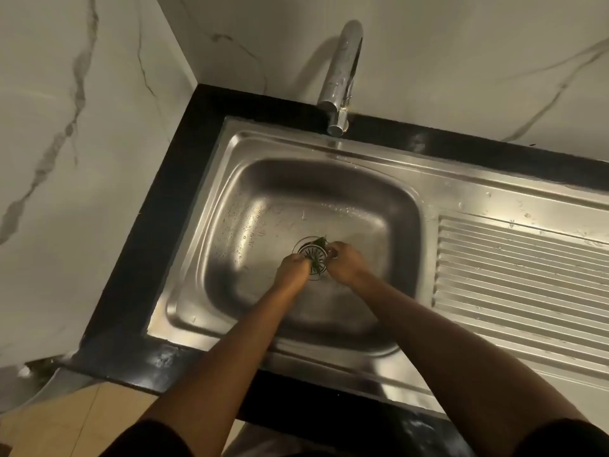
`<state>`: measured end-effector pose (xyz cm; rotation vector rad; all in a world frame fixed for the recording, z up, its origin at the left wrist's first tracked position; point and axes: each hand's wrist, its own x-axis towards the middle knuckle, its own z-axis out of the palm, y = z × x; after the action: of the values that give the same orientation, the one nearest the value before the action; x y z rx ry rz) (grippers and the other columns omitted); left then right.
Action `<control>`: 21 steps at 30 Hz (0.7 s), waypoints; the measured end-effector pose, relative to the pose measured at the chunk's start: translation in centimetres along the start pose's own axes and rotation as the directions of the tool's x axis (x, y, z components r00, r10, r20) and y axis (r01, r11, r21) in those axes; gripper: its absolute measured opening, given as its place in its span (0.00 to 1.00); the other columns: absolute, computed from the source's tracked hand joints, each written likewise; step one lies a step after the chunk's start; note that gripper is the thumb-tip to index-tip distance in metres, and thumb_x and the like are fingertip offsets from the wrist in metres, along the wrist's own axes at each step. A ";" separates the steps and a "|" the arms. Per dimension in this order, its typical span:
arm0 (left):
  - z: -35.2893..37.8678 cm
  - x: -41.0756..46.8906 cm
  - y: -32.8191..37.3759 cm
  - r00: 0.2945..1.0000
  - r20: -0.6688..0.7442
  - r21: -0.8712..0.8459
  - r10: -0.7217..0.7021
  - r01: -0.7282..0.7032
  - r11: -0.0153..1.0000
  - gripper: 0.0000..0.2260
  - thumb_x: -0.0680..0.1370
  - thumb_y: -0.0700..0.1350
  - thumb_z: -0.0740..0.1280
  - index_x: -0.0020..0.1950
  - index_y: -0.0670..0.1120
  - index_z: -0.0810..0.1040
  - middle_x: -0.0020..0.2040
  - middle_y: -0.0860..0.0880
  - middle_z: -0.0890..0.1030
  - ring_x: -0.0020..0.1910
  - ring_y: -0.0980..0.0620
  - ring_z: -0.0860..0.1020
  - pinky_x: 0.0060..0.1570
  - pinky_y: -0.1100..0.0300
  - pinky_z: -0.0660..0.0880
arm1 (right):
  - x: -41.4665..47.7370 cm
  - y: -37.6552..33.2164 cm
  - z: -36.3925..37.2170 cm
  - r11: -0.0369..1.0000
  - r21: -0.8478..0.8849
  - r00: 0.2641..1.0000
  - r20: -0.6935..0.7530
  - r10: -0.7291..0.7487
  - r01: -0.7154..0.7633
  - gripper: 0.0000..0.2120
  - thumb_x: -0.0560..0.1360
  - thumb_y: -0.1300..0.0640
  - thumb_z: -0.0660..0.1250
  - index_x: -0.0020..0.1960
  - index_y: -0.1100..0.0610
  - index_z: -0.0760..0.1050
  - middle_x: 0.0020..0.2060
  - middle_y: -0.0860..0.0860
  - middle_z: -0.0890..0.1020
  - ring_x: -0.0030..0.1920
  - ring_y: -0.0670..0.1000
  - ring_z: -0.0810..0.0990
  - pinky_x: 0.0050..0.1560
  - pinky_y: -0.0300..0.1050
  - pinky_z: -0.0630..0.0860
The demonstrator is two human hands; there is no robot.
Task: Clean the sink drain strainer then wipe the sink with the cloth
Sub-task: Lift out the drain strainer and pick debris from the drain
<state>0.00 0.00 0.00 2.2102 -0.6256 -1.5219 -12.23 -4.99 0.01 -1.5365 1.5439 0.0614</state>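
Marble-patterned wall (82, 127) filled the upper and left parts of the frame, meeting a black countertop (164, 192) that framed a stainless steel sink (230, 192). Chrome faucet (339, 77) at upper centre, spout over the back rim; no water seen running. Ribbed drainboard (510, 275) ran off to the right edge. Water droplets (250, 225) were scattered over the basin floor left of the drain, a few more on the drainboard.

Head view, the only one. Both forearms reached up from the bottom edge and met at the frame's centre.
- Drain strainer (311, 253) was at the drain opening in the middle of the basin. Whether seated or slightly lifted, could not tell.
- Left hand (293, 268) was curled, fingers closed on the strainer's lower-left rim.
- Right hand (346, 265) was curled likewise, fingertips pinching the strainer's right rim.
- Green leafy debris (320, 240) showed at the strainer's upper edge; dark strands lay across its slots between the two hands.

Progress, as judged: early. Strainer was gripped but visibly still dirty, so step one was under way and not finished. Debris was yet to be removed and discarded; a rinse probably needed. No cloth was visible anywhere in the frame, so it would have to be fetched. Basin was wet and spotted, with no sign of wiping; the whole second step remained.
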 end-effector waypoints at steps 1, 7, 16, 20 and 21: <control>0.1 0.6 -0.1 1.000 0.004 0.004 -0.020 0.020 1.000 0.14 0.81 0.42 0.60 0.62 0.40 0.81 0.59 0.36 0.83 0.60 0.35 0.80 0.60 0.45 0.78 | 0.4 0.0 0.1 1.000 -0.001 1.000 0.009 0.005 -0.005 0.14 0.80 0.62 0.65 0.65 0.58 0.79 0.52 0.52 0.81 0.53 0.53 0.80 0.41 0.37 0.68; 0.5 2.2 -0.6 0.991 0.016 -0.029 -0.131 0.131 0.991 0.15 0.82 0.41 0.58 0.61 0.38 0.81 0.59 0.36 0.83 0.48 0.43 0.77 0.46 0.52 0.72 | 2.2 0.7 1.2 0.997 -0.040 0.997 0.054 0.063 -0.061 0.17 0.79 0.63 0.66 0.67 0.60 0.78 0.59 0.55 0.82 0.54 0.54 0.79 0.48 0.39 0.69; 0.8 2.8 -0.6 0.988 0.056 -0.075 -0.141 0.145 0.987 0.14 0.84 0.40 0.57 0.64 0.37 0.79 0.60 0.39 0.80 0.58 0.41 0.78 0.63 0.47 0.76 | 4.2 1.2 2.3 0.992 -0.096 0.996 -0.013 0.086 -0.087 0.23 0.76 0.61 0.69 0.71 0.56 0.75 0.67 0.57 0.74 0.62 0.59 0.79 0.63 0.49 0.77; 0.8 2.6 -0.5 0.985 0.073 -0.085 -0.159 0.165 0.983 0.15 0.83 0.40 0.58 0.64 0.37 0.79 0.60 0.39 0.81 0.59 0.41 0.79 0.59 0.47 0.77 | 4.7 1.5 2.3 0.991 -0.079 0.994 -0.037 0.103 -0.106 0.16 0.76 0.62 0.70 0.63 0.55 0.77 0.60 0.56 0.78 0.53 0.55 0.79 0.49 0.43 0.74; 0.8 2.6 -0.5 0.984 0.078 -0.078 -0.160 0.166 0.983 0.15 0.83 0.40 0.58 0.65 0.37 0.79 0.61 0.38 0.81 0.60 0.39 0.79 0.60 0.46 0.77 | 4.7 1.6 2.4 0.992 -0.074 0.995 -0.040 0.095 -0.098 0.12 0.77 0.62 0.70 0.59 0.55 0.77 0.56 0.55 0.80 0.50 0.54 0.78 0.46 0.42 0.72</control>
<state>0.14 -1.06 -2.57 2.1978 -0.4010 -1.6827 -11.25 -6.81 -5.14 -1.5283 1.6612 0.1498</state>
